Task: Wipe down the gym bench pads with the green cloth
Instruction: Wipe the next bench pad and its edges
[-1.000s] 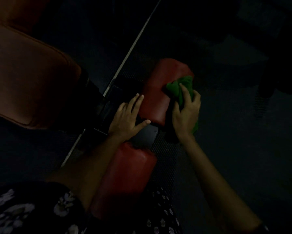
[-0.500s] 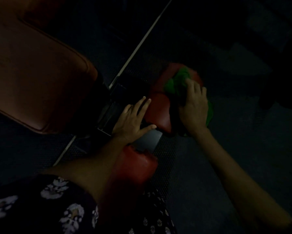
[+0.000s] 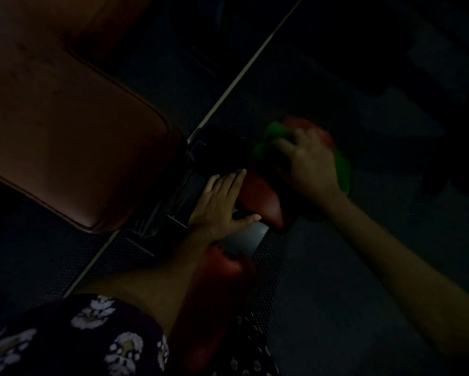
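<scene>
Dim gym floor (image 3: 336,267): right hand (image 3: 309,166) fingers grip green cloth (image 3: 343,169) on red pad (image 3: 263,196); left hand (image 3: 217,204) fingers splayed

Large seat pad (image 3: 65,147) at the left, filling the upper left of the view. Just right of its near corner, the frame bracket (image 3: 245,237), between two roller pads. Far roller pad (image 3: 263,196) beyond and right of the bracket; near roller pad (image 3: 219,283) below it, running toward the lower edge. Left hand (image 3: 219,204) flat at the inner end of the far roller pad, thumb over the bracket. Right hand (image 3: 309,164) on top of the far roller pad, further out, over the cloth (image 3: 343,169); cloth bunched between palm and pad, spilling past the hand on both sides. Floor strip (image 3: 244,69) slanting from upper right to lower left behind the seat pad. Patterned sleeve (image 3: 92,337) at lower left.
</scene>
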A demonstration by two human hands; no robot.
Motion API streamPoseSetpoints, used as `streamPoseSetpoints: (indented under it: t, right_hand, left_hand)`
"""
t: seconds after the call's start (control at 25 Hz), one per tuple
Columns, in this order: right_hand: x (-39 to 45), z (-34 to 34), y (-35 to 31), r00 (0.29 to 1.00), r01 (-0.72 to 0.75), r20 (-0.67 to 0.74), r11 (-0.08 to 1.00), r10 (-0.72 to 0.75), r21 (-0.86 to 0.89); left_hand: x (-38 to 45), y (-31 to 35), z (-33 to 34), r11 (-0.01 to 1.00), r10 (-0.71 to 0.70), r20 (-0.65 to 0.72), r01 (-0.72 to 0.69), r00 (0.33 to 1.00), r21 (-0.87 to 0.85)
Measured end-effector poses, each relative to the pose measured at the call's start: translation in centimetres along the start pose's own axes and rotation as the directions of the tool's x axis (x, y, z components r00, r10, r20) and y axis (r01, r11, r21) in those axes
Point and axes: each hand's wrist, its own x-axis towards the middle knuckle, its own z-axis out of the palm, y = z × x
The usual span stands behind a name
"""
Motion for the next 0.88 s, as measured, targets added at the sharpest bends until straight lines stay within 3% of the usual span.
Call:
streamPoseSetpoints:
  t: [0.08,0.16,0.28,0.44,0.52,0.64,0.68,0.8,0.88]
  right_hand:
    - [3.0,-0.6,2.7,0.972,-0.232,0.019,0.972,0.233,-0.038]
    - [4.0,-1.3,3.2,0.957,-0.286,0.044,0.958,0.286,-0.017]
    - [-0.2,-0.2,0.3,0.998,-0.055,-0.013,0.997,0.055,0.047]
    - [-6.9,0.9,-1.5,0.978,0.208,-0.059,0.967,-0.202,0.147]
    - [-5.7,0.7,0.7,0.981,0.189,-0.064,0.977,-0.184,0.093]
    - [-3.2,0.2,1.9,0.985,-0.099,-0.126,0.986,0.115,0.131]
    - [-3.4,0.4,1.2,0.987,-0.073,-0.131,0.988,0.092,0.138]
    - [-4.6,0.6,-0.4,0.968,0.249,-0.055,0.965,-0.245,0.079]
    - [-2.1,-0.5,1.3,0.974,0.225,0.024,0.974,-0.226,0.043]
  left_hand:
    - [-0.1,0.0,-0.2,0.999,-0.001,0.004,0.002,1.0,-0.048]
    - [-0.1,0.0,-0.2,0.997,-0.013,0.034,0.016,0.999,-0.079]
    - [-0.1,0.1,-0.2,1.0,-0.022,0.029,0.023,0.999,-0.021]
    - [0.0,0.1,-0.1,0.998,-0.039,0.006,0.039,0.999,0.051]
    - [0.1,0.2,-0.2,0.998,-0.041,-0.012,0.041,0.999,0.051]
    - [0.1,0.2,-0.1,0.998,-0.04,-0.003,0.04,0.999,0.051]
    - [0.1,0.2,0.0,0.998,-0.043,0.0,0.043,0.999,0.048]
    - [0.2,0.3,0.0,0.998,-0.055,0.001,0.055,0.998,0.006]
    - [0.2,0.4,-0.1,0.998,-0.056,0.0,0.056,0.998,0.011]
